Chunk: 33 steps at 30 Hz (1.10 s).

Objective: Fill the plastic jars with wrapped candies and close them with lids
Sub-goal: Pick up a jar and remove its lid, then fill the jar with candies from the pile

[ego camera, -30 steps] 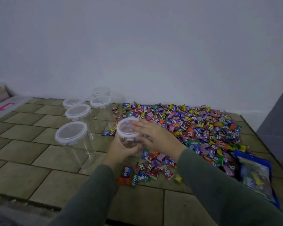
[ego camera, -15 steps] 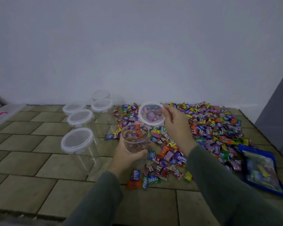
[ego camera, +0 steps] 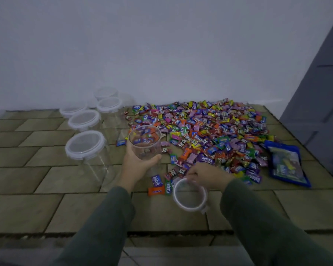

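since half a second ago, right hand [ego camera: 204, 174] has carried the lid [ego camera: 189, 196] down to 6 o'clock, pinching its rim; left hand [ego camera: 137, 164] grips the open jar [ego camera: 144, 144], unfilled; five lidded jars [ego camera: 85, 144] wait at 9 o'clock.

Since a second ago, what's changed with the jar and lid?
The right hand pulled the lid off the jar, then brought it down to the floor near the person, still gripping its rim. The left hand still holds the now open jar. Other jars and candies unchanged.
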Motion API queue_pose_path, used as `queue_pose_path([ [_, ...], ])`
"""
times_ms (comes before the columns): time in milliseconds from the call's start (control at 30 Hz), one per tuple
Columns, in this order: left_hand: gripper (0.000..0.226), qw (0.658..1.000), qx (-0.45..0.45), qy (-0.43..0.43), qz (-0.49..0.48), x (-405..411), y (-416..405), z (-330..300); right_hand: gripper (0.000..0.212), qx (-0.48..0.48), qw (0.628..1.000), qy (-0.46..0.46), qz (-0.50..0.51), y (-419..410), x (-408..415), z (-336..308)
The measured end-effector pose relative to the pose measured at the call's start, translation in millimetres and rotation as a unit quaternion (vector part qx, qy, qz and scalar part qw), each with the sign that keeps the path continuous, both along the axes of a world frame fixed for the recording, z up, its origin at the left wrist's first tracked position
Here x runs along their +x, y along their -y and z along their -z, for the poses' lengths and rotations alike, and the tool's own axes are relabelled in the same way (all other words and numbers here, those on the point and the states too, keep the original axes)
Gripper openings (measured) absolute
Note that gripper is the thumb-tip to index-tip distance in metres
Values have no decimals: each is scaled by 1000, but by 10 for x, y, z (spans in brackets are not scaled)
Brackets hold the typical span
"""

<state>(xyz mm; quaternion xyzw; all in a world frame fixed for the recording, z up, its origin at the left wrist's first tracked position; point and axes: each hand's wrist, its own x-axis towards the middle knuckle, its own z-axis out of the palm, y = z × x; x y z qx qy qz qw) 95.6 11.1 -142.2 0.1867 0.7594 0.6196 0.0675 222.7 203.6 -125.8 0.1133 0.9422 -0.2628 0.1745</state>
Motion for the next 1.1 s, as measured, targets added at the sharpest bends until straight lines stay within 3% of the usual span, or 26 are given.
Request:
queue_pose_path([
  [900, 101, 999, 6, -29, -28, 150, 106, -22, 26, 142, 989, -48, -6, -27, -115, 82],
  [1033, 125, 999, 4, -28, -31, 216, 182, -11, 21, 138, 986, -93, 8, -3, -169, 104],
  [1100, 111, 994, 4, -54, -91, 363, 250, 12, 23, 118, 983, -136, 23, 2, -199, 72],
])
